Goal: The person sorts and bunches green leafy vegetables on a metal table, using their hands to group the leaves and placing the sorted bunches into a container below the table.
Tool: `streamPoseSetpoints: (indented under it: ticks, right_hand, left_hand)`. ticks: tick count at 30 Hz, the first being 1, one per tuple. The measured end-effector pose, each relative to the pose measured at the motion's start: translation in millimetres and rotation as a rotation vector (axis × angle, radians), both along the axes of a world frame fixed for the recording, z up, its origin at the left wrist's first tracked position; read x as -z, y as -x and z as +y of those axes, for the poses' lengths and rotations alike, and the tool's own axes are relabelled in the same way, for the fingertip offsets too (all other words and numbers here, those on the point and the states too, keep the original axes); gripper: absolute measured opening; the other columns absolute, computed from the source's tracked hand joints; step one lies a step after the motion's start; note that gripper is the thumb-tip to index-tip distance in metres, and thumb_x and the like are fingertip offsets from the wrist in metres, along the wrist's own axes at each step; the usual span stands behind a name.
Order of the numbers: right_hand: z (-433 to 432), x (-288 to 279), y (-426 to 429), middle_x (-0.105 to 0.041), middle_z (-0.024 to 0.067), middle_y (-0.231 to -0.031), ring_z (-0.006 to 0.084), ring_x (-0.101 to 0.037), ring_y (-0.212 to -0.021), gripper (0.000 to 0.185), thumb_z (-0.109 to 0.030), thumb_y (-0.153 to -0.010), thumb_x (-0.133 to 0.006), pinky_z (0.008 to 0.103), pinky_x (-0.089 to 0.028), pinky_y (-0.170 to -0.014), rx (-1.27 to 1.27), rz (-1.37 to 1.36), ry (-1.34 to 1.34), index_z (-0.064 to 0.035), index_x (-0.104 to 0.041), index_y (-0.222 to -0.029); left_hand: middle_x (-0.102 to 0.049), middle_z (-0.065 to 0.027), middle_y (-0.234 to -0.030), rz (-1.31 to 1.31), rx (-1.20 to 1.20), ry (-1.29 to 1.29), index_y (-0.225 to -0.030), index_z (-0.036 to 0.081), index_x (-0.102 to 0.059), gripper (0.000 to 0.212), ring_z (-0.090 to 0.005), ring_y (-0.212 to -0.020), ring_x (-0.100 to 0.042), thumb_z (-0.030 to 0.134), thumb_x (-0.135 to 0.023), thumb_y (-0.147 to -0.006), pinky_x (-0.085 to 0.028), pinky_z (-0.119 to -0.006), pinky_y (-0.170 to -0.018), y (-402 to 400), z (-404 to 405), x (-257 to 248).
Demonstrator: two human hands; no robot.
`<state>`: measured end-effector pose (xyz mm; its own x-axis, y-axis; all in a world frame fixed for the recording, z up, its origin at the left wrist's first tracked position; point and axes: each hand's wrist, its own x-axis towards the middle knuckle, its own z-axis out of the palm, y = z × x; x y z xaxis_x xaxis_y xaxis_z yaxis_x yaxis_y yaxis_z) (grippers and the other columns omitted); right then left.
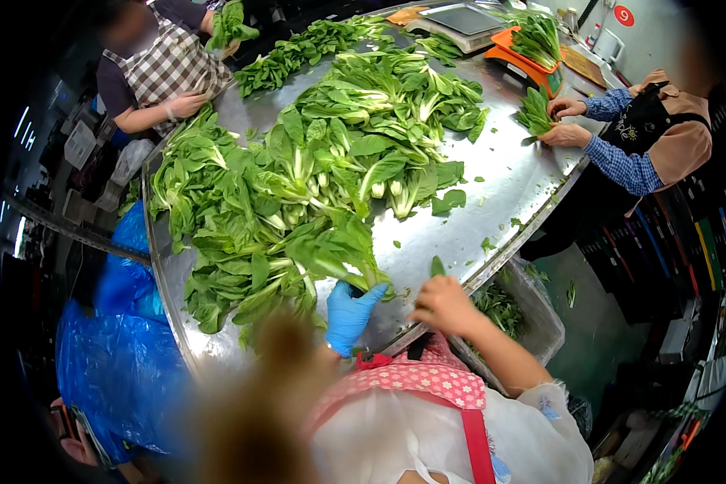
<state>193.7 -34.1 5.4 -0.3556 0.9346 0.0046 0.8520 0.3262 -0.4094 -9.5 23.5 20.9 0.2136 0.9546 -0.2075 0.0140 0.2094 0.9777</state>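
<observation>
My left hand point(352, 316), in a blue glove, grips the base of a leafy green vegetable point(339, 245) near the metal table's front edge. The leaves of this plant spread up and left over the pile. My bare right hand point(444, 305) is to its right, above the table edge, with its fingers curled. A small green leaf point(437, 267) sticks up by its fingers; whether they hold it I cannot tell. A large heap of leafy greens with pale stems point(314, 157) covers the left and middle of the steel table point(426, 239).
A crate point(544, 330) with leaf scraps stands below the table at right. A co-worker point(635, 139) handles greens across at right; another point(163, 66) stands upper left. An orange scale point(523, 60) bears greens, beside a flat scale point(463, 24). Blue plastic bags point(118, 369) lie at left.
</observation>
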Motion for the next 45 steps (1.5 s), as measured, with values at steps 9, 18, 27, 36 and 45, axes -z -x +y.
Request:
streamPoseSetpoints:
  ticks: [9,18,27,36,45]
  right_hand:
    - [34,-27,33,-0.061,0.0116,-0.080,0.0212,-0.059,-0.069,0.023,-0.022,-0.078,-0.067,0.0329,-0.046,-0.063,0.417,0.635,-0.026,0.0003,-0.063,-0.082]
    - [47,1,37,-0.062,0.0029,-0.085,0.0096,-0.056,-0.074,0.025,-0.018,-0.084,-0.061,0.0241,-0.044,-0.065,0.501,1.269,0.541,0.0017,-0.061,-0.099]
    - [53,34,18,-0.063,0.0025,-0.095,0.0103,-0.055,-0.076,0.024,-0.016,-0.088,-0.059,0.0249,-0.042,-0.068,0.432,1.673,0.738,-0.0040,-0.059,-0.109]
    - [55,32,14,-0.061,0.0022,-0.098,0.0105,-0.054,-0.081,0.024,-0.016,-0.091,-0.055,0.0237,-0.041,-0.067,0.451,1.873,0.836,-0.0045,-0.056,-0.112]
    - [30,12,27,-0.057,0.0081,-0.105,0.0115,-0.054,-0.090,0.052,-0.024,-0.077,-0.071,0.0250,-0.044,-0.076,0.322,1.325,0.784,0.0006,-0.050,-0.118]
  left_hand:
    - [-0.062,-0.0051,-0.078,0.000,0.058,-0.049,-0.092,-0.002,-0.058,0.029,-0.0095,-0.067,-0.057,0.012,-0.075,-0.073,-0.046,-0.023,-0.056,-13,-2,12]
    - [-0.060,-0.0095,-0.096,-0.277,0.088,0.341,-0.101,0.003,-0.049,0.029,-0.0136,-0.078,-0.060,0.008,-0.068,-0.079,-0.050,-0.026,-0.057,-2,1,27]
    - [-0.060,-0.0081,-0.071,-0.110,0.108,0.314,-0.088,0.002,-0.048,0.028,-0.0121,-0.051,-0.054,0.008,-0.071,-0.074,-0.043,-0.022,-0.045,-3,3,11]
    - [-0.057,-0.0066,-0.068,-0.056,0.114,0.261,-0.083,0.002,-0.048,0.026,-0.0119,-0.049,-0.053,0.007,-0.072,-0.073,-0.042,-0.023,-0.042,0,0,12]
    - [-0.059,-0.0078,-0.081,-0.051,0.156,0.188,-0.096,0.001,-0.050,0.030,-0.0136,-0.065,-0.057,0.011,-0.070,-0.075,-0.046,-0.025,-0.056,1,-7,20]
